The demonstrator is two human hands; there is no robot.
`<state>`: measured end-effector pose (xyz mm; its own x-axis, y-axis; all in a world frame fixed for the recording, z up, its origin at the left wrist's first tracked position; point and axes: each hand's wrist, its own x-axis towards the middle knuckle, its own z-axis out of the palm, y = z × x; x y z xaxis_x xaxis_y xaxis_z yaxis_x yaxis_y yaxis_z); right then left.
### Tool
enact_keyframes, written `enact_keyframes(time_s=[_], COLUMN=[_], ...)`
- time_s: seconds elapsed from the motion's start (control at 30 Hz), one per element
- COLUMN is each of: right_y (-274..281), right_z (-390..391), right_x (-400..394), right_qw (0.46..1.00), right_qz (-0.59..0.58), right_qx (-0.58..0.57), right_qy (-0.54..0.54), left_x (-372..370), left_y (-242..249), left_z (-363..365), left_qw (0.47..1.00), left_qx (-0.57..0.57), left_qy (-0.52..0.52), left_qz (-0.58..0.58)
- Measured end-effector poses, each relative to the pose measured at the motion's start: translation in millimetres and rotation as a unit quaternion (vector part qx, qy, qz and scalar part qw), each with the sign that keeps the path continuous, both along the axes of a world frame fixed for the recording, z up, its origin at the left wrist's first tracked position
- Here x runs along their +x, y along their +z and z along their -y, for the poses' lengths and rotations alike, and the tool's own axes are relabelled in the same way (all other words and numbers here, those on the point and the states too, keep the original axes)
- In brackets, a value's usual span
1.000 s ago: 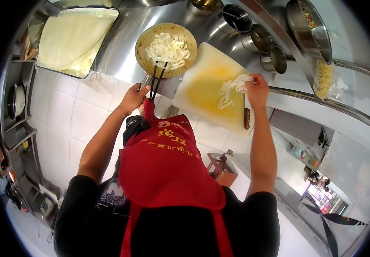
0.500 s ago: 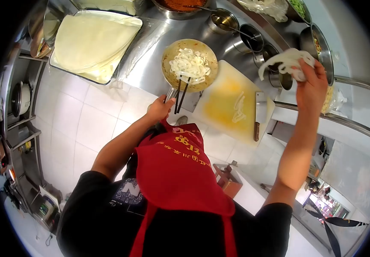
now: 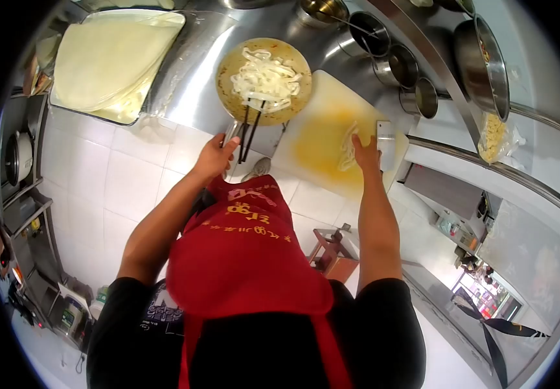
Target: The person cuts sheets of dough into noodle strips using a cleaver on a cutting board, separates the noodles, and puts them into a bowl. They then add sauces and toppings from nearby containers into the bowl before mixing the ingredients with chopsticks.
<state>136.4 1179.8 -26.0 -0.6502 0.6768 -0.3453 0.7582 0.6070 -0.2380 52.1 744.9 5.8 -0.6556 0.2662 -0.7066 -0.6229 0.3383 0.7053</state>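
My left hand (image 3: 216, 157) is closed around the metal handle of a round pan (image 3: 300, 91). A heap of wide white noodles (image 3: 265, 76) lies in the pan. A pair of dark chopsticks (image 3: 251, 131) leans out of it beside the handle. Over the yellow-stained cutting board (image 3: 312, 146), my right hand (image 3: 366, 154) reaches down with thumb and fingers apart, holding nothing that shows. Its fingertips are right by a few loose noodle strips (image 3: 347, 152) on the board. A cleaver (image 3: 385, 144) lies just right of that hand, its handle hidden by the wrist and forearm.
At the left, a tray (image 3: 89, 115) bears a stack of pale flat sheets (image 3: 111, 58). Several metal pots, one a small pot (image 3: 425, 98), stand beyond the board. Farther right are a steel bowl (image 3: 484, 68) and a metal rail (image 3: 451, 151). A wooden stool (image 3: 333, 254) stands below.
My right hand has come down and left from the upper right to the board, and the white noodles it held no longer show in it. My left hand still grips the pan handle.
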Motion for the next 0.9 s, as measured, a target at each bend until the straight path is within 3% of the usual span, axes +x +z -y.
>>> enact_keyframes(time_s=[0.07, 0.17, 0.2, 0.33, 0.43, 0.5, 0.63, 0.7, 0.73, 0.8, 0.9], right_y=[-14.0, 1.4, -1.4, -55.6, -49.3, -26.5, -32.0, -32.0, -24.0, -5.6, 75.5], right_z=[1.6, 54.1, 69.2, 52.5, 49.8, 58.7, 55.5, 47.3, 39.9, 29.1, 61.8], right_x=[27.4, 2.0, -3.1, -1.8, 11.2, 6.6, -3.9, -3.7, -2.0, -19.4, -65.5], right_qw=[0.988, 0.987, 0.989, 0.997, 0.996, 0.948, 0.937, 0.801, 0.803, 0.78, 0.775], right_qz=[0.12, 0.136, 0.105, 0.004, -0.089, -0.116, -0.16, -0.313, -0.313, -0.364, -0.337], right_qx=[-0.014, 0.038, 0.074, 0.04, 0.0, -0.23, -0.244, -0.429, -0.428, -0.485, -0.533], right_qy=[-0.099, -0.076, -0.07, -0.063, -0.013, -0.186, -0.194, -0.276, -0.271, -0.152, -0.039], left_x=[-1.3, -0.1, 0.6, 1.7, 6.8, 8.5, 15.5, 14.6, 15.3, 19.0, 17.3], left_y=[8.5, 9.1, 7.8, 18.0, 8.9, 12.7, 8.0, -0.6, -3.7, -14.6, -22.3], left_z=[-0.9, -3.3, -3.8, -12.3, -11.0, -14.2, -17.2, -14.0, -13.2, -19.3, -13.6], left_qw=[1.0, 0.999, 0.999, 1.0, 0.999, 0.998, 0.999, 0.999, 1.0, 0.998, 0.999], left_qx=[-0.004, -0.025, -0.017, -0.021, -0.029, -0.054, -0.01, 0.002, 0.012, 0.01, 0.013], left_qy=[-0.014, -0.037, -0.031, -0.021, -0.016, -0.012, 0.031, 0.029, 0.022, 0.05, 0.028], left_qz=[0.004, -0.016, -0.003, -0.006, -0.037, -0.021, -0.016, -0.014, -0.009, -0.021, -0.01])
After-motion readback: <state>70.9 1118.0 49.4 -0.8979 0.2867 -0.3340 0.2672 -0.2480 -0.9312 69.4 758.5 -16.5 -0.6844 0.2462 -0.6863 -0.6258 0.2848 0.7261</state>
